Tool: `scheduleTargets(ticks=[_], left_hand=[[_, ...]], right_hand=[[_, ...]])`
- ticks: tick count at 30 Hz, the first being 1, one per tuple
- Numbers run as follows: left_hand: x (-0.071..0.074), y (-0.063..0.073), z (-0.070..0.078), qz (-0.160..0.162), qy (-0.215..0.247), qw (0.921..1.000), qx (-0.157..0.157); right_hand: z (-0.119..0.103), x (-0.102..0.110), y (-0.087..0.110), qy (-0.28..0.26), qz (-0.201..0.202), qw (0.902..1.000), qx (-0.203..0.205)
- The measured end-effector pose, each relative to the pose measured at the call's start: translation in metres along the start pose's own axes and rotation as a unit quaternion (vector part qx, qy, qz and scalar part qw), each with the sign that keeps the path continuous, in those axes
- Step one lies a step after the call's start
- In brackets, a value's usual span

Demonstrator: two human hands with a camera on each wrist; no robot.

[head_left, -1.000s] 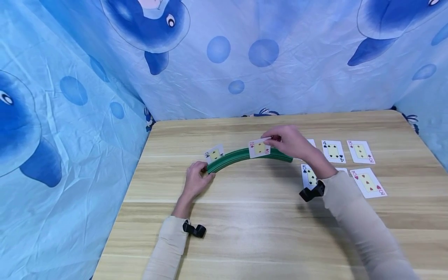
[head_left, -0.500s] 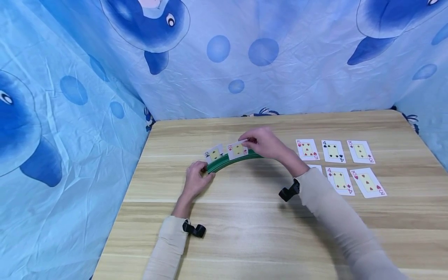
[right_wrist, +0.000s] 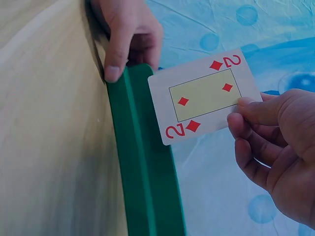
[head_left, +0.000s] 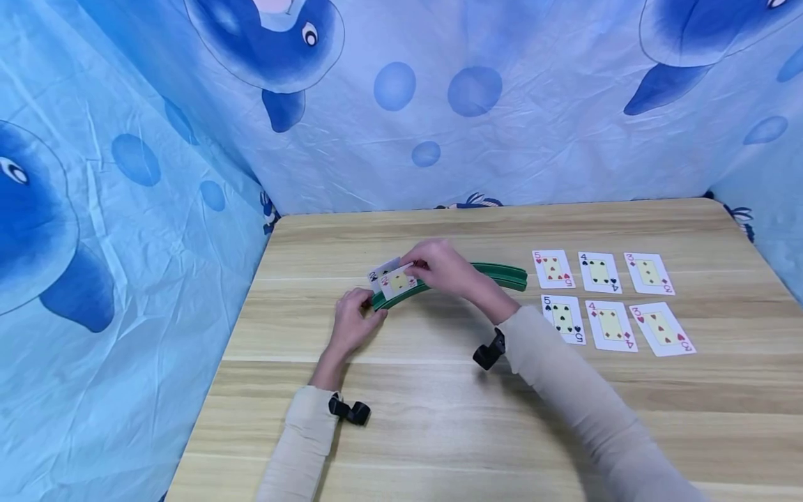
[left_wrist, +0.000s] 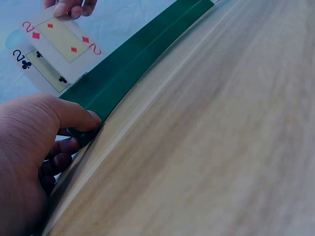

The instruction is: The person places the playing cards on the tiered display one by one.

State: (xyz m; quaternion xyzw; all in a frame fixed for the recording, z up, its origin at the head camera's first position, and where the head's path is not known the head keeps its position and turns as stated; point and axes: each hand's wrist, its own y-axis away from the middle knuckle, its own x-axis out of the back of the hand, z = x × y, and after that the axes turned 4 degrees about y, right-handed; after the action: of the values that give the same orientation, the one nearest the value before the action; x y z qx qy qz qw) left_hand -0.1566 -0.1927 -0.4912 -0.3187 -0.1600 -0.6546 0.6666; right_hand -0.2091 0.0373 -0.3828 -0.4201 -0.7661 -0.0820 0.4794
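A curved green card holder [head_left: 502,275] lies on the wooden table. My left hand [head_left: 353,321] grips its left end between thumb and fingers. In the left wrist view, a two of clubs [left_wrist: 37,71] stands in the holder near that end. My right hand [head_left: 442,268] pinches a two of diamonds [right_wrist: 204,96] by one edge, thumb on its face. The held card overlaps the two of clubs in the head and left wrist views, and its lower corner is right at the holder's back edge in the right wrist view.
To the right, face-up cards lie in two rows: a five of hearts [head_left: 553,269], four of spades [head_left: 599,272] and three of diamonds [head_left: 649,273] behind; a five of spades [head_left: 563,319], four of diamonds [head_left: 611,325] and three of hearts [head_left: 661,329] in front.
My right hand has moved left along the holder with the two of diamonds, up to the two of clubs, uncovering the cards on the right. My left hand stays in place.
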Motion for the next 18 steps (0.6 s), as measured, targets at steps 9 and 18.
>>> scheduleTargets(ticks=[9, 18], left_hand=[[0.000, 0.000, 0.000, 0.006, -0.002, 0.9999, -0.011], [0.000, 0.000, 0.000, 0.003, 0.006, 1.0000, -0.001]], right_hand=[[-0.001, -0.016, -0.005, 0.002, 0.000, 0.9999, 0.016], [0.003, -0.027, -0.006, 0.004, -0.016, 0.9998, 0.006]])
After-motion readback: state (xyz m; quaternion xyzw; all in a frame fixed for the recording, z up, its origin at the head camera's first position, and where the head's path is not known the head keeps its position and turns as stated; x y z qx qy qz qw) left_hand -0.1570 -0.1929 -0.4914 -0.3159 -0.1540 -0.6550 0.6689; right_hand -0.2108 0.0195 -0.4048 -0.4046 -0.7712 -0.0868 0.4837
